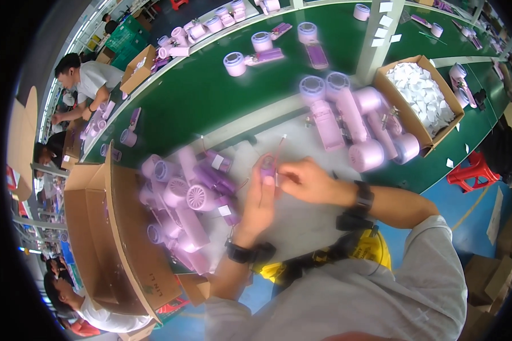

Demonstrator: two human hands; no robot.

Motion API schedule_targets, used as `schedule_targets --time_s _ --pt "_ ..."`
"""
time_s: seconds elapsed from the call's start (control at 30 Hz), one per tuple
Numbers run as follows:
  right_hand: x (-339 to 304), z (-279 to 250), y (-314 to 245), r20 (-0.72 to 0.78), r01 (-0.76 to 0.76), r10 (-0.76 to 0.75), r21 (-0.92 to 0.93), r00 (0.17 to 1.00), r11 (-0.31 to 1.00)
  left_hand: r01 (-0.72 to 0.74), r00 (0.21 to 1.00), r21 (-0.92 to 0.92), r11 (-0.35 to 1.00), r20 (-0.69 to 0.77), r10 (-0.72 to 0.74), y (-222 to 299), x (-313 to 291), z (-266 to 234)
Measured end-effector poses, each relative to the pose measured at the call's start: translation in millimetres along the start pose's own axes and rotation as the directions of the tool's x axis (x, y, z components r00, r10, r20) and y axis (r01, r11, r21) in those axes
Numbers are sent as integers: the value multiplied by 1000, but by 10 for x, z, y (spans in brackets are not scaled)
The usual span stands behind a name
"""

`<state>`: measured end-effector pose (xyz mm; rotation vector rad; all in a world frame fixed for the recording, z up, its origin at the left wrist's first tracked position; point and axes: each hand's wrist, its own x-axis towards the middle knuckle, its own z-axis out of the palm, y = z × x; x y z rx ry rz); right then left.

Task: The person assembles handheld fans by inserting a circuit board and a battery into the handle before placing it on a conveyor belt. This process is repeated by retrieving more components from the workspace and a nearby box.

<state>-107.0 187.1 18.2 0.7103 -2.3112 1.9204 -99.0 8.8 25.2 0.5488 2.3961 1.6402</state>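
My left hand (258,202) is closed around a small purple plastic part (268,165), held upright over the grey work surface. A thin wire with a pale tip (283,138) sticks up beyond it. Close against the part, my right hand (308,181) has its fingers pinched together; what lies between them is too small to make out. Left of my hands is a pile of lilac handheld fan bodies (179,193), with darker purple pieces (213,176) bearing white labels. More lilac fan bodies (355,119) stand grouped on the far right.
A cardboard box of white paper pieces (421,94) stands at the right. An open cardboard box (116,227) borders the left side. Beyond runs a green conveyor belt (205,94) with fan parts on it. A red stool (473,173) is at right. Other people sit at left.
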Motion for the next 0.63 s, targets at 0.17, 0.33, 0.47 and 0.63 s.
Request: schedule_targets --time_s 0.17,0.33,0.47,0.63 --pt "-35 -300 -306 -88 29 -65 -364 994 931 42 986 -452 891 -123 -109 -42 93 -10" --pt "-122 -1629 -613 -708 -583 -32 -605 705 543 33 958 -682 730 -187 -218 -6 104 -12" --pt "-444 -2393 -540 -767 -728 -44 -624 640 285 70 974 -766 639 -87 -210 54 165 109" --pt "-107 -1582 -474 -470 -497 183 -730 863 469 177 979 -685 707 52 -196 -28 173 41"
